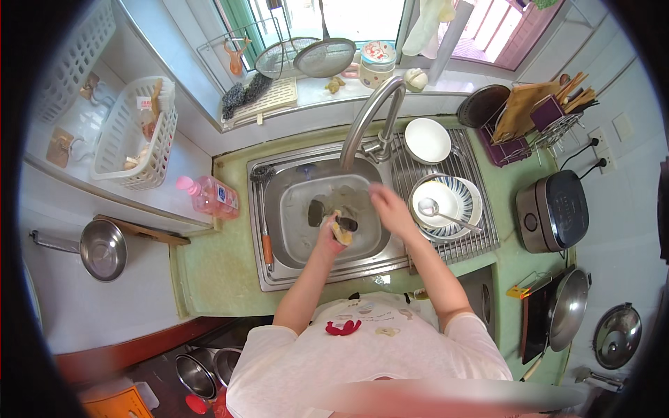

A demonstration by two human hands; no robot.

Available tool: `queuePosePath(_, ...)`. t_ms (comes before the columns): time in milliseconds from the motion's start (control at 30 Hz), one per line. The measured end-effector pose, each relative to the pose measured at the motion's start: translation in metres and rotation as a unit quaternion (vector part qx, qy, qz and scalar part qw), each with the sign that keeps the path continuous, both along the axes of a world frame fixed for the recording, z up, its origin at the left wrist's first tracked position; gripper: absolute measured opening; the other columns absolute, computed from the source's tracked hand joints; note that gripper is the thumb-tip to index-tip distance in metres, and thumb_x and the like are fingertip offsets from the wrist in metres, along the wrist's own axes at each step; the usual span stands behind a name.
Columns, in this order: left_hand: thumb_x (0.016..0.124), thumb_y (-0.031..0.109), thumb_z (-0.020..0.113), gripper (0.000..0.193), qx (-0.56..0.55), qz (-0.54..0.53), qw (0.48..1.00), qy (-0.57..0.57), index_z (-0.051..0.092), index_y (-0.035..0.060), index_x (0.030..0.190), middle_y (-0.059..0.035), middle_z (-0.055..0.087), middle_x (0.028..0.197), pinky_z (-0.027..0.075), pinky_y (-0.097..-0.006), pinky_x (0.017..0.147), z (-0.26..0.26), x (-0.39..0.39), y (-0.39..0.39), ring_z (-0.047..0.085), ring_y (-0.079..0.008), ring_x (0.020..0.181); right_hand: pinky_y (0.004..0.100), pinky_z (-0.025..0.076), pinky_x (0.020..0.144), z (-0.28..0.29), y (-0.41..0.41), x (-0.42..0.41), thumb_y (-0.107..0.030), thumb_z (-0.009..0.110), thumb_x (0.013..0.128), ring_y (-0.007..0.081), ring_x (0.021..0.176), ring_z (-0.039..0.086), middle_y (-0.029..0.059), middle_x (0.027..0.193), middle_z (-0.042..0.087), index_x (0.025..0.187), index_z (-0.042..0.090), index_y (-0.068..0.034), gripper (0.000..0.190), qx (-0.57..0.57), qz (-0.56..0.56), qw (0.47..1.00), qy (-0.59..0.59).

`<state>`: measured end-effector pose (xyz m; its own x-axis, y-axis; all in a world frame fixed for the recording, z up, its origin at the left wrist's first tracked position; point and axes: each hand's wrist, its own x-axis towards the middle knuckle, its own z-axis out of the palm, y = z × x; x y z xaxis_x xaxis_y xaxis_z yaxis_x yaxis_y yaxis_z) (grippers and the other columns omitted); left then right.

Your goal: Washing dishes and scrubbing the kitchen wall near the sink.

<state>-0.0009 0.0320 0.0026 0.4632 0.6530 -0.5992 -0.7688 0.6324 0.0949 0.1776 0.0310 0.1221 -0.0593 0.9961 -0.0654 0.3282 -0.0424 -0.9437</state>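
Over the stainless-steel sink, my left hand grips a yellowish object, perhaps a sponge. A small dark oval piece lies against it; whether the two are joined is unclear. My right hand, blurred, is above the sink's right rim, and nothing shows clearly in its fingers. Murky water appears to cover the basin floor. Another dark object rests in the basin, left of my left hand. The curved metal faucet arches over the back of the sink.
A slatted drying rack right of the sink bears a white bowl and stacked bowls with a spoon. On the left are a pink soap bottle, a steel-wool scrubber and an orange-handled tool. A rice cooker stands far right.
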Motion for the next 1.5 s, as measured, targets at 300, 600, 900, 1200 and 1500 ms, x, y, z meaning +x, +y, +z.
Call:
queuePosePath(300,0.082,0.014,0.051,0.009,0.004,0.066,0.997,-0.047,0.053,0.0081,0.076,-0.0037,0.056,0.064,0.05,-0.0302,0.048,-0.022,0.039,0.061,0.057,-0.0184,0.054,0.0385,0.019,0.106,-0.129,0.132,0.005,-0.015,0.042,0.082,0.0387,0.128,0.02,0.0315,0.135,0.021,0.126,0.035,0.001,0.047,-0.003,-0.105,0.991,-0.088)
queuePosePath(600,0.086,0.019,0.041,0.02,0.079,0.098,0.989,-0.078,0.057,0.0073,0.088,-0.0059,0.061,0.078,0.051,-0.0288,0.064,-0.009,0.035,0.062,0.061,-0.0182,0.07,0.0302,0.039,0.088,-0.04,0.056,-0.04,-0.005,0.055,0.074,0.0234,0.102,0.052,0.0131,0.111,0.052,0.113,0.047,-0.003,0.04,0.078,0.105,0.982,0.135)
queuePosePath(900,0.091,0.04,0.035,0.037,0.057,0.035,0.983,-0.172,0.056,0.0106,0.1,-0.0049,0.062,0.09,0.05,-0.0339,0.069,-0.047,0.021,0.05,0.06,-0.0194,0.08,0.0292,0.046,0.063,-0.027,0.079,-0.043,-0.02,0.065,0.073,0.0173,0.065,0.06,0.007,0.068,0.061,0.085,0.058,-0.003,0.022,0.016,0.096,0.991,-0.096)
queuePosePath(1200,0.085,0.041,0.038,0.049,-0.128,0.037,0.99,0.042,0.041,0.0031,0.115,-0.0201,0.048,0.109,0.048,-0.0432,0.073,-0.037,0.002,0.029,0.054,-0.0329,0.089,0.0316,0.046,0.063,0.015,0.068,-0.032,-0.013,0.059,0.076,0.0199,0.065,0.059,0.0124,0.071,0.06,0.09,0.056,-0.003,0.018,0.039,0.078,0.991,-0.1)
queuePosePath(1500,0.08,0.039,0.043,0.043,-0.07,0.067,0.995,-0.026,0.043,0.0057,0.107,-0.0153,0.05,0.097,0.045,-0.0482,0.074,-0.013,0.043,0.095,0.052,-0.0313,0.087,0.0331,0.046,0.065,0.016,0.032,0.0,-0.014,0.059,0.077,0.0307,0.07,0.058,0.0146,0.076,0.06,0.089,0.057,-0.005,0.015,0.088,-0.029,0.981,-0.17)
